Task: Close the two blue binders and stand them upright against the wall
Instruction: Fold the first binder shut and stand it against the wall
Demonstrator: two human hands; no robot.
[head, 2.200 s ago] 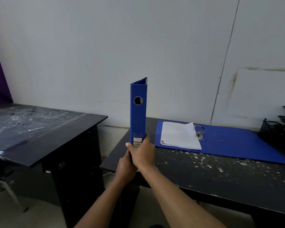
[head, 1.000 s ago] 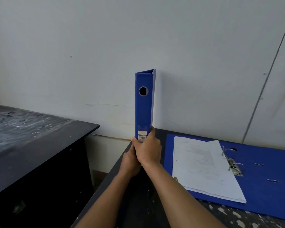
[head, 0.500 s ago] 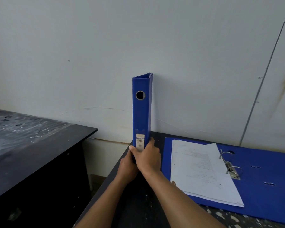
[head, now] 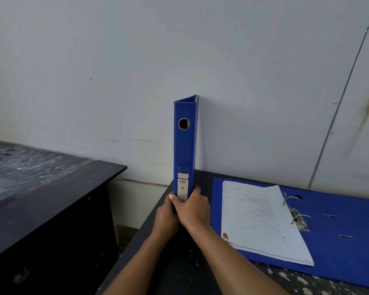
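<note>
A closed blue binder [head: 184, 150] stands upright at the left end of the dark desk [head: 179, 269], its spine facing me and its far edge at the white wall [head: 136, 71]. My left hand [head: 165, 216] and my right hand [head: 195, 209] both clasp its bottom end. To the right a second blue binder [head: 345, 248] lies open and flat on the desk, with a stack of white paper [head: 258, 218] on its left half and metal rings [head: 296, 211] in the middle.
A second black desk [head: 41, 188] with a scuffed, whitish top stands to the left, separated by a gap that shows the floor. The near desk surface at the right carries white paint flecks.
I carried the closed binder away from the desk's front edge to the wall, and it has come down slightly in the last half second. The open binder has not moved.
</note>
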